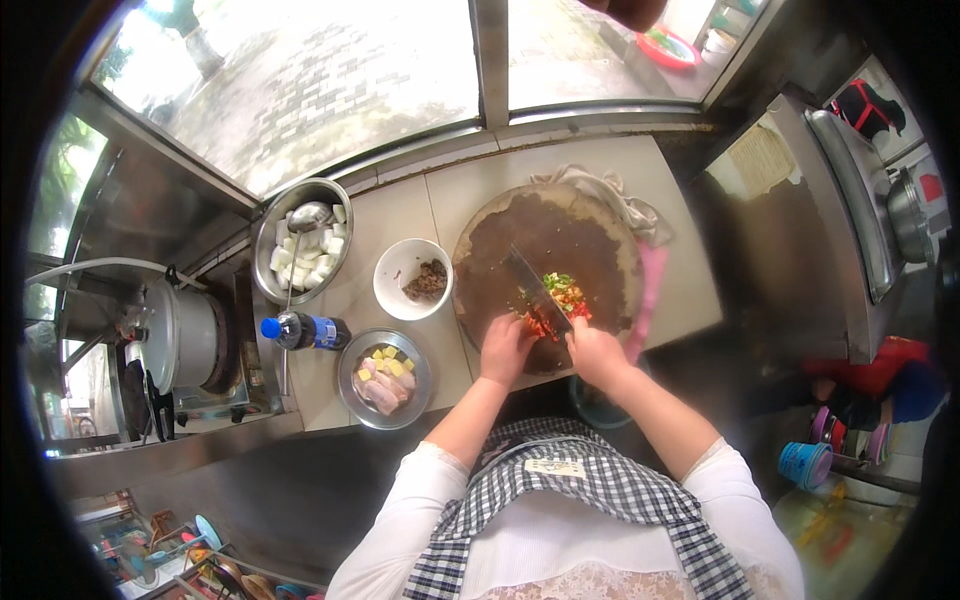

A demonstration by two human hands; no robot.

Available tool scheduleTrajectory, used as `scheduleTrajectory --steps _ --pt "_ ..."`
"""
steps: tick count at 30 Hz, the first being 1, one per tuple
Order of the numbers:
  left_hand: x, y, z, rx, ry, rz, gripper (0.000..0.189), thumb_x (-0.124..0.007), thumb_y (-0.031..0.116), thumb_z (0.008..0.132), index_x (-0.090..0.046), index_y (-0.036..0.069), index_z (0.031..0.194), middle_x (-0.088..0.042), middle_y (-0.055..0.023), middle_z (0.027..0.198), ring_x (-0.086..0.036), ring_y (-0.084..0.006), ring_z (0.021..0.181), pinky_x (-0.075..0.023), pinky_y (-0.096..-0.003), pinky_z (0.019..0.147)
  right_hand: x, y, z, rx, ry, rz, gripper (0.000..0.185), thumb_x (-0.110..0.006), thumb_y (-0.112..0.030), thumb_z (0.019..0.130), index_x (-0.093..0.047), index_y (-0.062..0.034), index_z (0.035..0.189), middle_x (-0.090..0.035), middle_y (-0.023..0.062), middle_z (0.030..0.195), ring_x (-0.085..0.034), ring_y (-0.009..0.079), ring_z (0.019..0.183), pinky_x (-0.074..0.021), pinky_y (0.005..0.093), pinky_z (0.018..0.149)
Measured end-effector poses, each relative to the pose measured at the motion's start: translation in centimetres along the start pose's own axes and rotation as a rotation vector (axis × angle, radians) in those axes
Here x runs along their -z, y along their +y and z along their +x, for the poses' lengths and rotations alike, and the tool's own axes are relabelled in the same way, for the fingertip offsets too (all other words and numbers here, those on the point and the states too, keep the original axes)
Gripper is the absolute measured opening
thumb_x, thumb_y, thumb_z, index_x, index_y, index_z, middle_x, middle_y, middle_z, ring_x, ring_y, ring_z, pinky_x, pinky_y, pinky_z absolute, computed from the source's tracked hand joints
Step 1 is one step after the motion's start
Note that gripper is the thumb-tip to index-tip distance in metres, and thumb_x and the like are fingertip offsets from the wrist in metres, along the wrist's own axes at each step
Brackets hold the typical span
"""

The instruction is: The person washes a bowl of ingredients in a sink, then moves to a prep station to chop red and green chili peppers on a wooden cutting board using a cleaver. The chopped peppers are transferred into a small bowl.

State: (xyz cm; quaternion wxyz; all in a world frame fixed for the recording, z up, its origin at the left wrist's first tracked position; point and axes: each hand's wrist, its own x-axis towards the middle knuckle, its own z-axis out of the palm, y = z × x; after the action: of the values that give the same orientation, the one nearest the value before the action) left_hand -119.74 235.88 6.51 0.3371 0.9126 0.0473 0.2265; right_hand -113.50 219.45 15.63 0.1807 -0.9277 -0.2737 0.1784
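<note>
My right hand (598, 356) grips the handle of a dark-bladed cleaver (528, 274) over a round wooden chopping block (495, 240). The blade slants away to the upper left. Beneath and beside it lie chopped peppers (571, 298), red near my hands and green and pale farther off. My left hand (506, 349) rests at the block's near edge, left of the blade. Its bent fingertips are at the red pieces; whether they pinch any is hidden. A few green bits are scattered on the block.
Left of the block stand a white bowl (386, 281) with dark minced food, a metal plate (349, 394) of raw meat and yellow cubes, a dark-liquid bottle (300, 330), and a steel basin (262, 262) of white chunks with a ladle (309, 217). A crumpled cloth (641, 214) borders the block.
</note>
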Motion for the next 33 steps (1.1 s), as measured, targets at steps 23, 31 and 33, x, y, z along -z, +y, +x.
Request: scheduleTrajectory --steps 23,31,33 --pt "0.4 -0.9 0.1 0.019 -0.027 -0.053 0.016 -0.071 0.013 0.070 -0.062 0.006 0.081 -0.060 -0.0094 0.092 -0.057 -0.0278 0.088 -0.0480 -0.0360 0.076 -0.8 -1.3 -0.1 0.039 -0.212 -0.088 0.015 -0.043 -0.010 0.084 -0.043 0.0020 0.093 -0.063 0.0219 0.071 -0.063 0.0387 0.068 -0.0500 0.0469 0.062" --pt "0.6 -0.6 -0.1 0.070 0.035 -0.118 0.018 -0.072 0.012 0.068 -0.061 0.006 0.079 -0.060 -0.0093 0.093 -0.056 -0.0297 0.087 -0.0473 -0.0374 0.075 -1.8 -0.7 0.8 0.056 -0.134 -0.019 0.017 -0.042 -0.016 0.090 -0.042 0.0004 0.092 -0.061 0.0211 0.067 -0.061 0.0391 0.065 -0.0470 0.0487 0.059" --pt "1.4 -0.2 -0.1 0.095 0.042 -0.114 0.018 -0.073 0.013 0.068 -0.061 0.006 0.080 -0.060 -0.0092 0.093 -0.056 -0.0297 0.087 -0.0474 -0.0372 0.075 -1.0 -0.9 0.2 0.063 -0.115 -0.033 0.016 -0.043 -0.015 0.090 -0.042 0.0005 0.091 -0.060 0.0199 0.065 -0.060 0.0389 0.063 -0.0467 0.0479 0.057"
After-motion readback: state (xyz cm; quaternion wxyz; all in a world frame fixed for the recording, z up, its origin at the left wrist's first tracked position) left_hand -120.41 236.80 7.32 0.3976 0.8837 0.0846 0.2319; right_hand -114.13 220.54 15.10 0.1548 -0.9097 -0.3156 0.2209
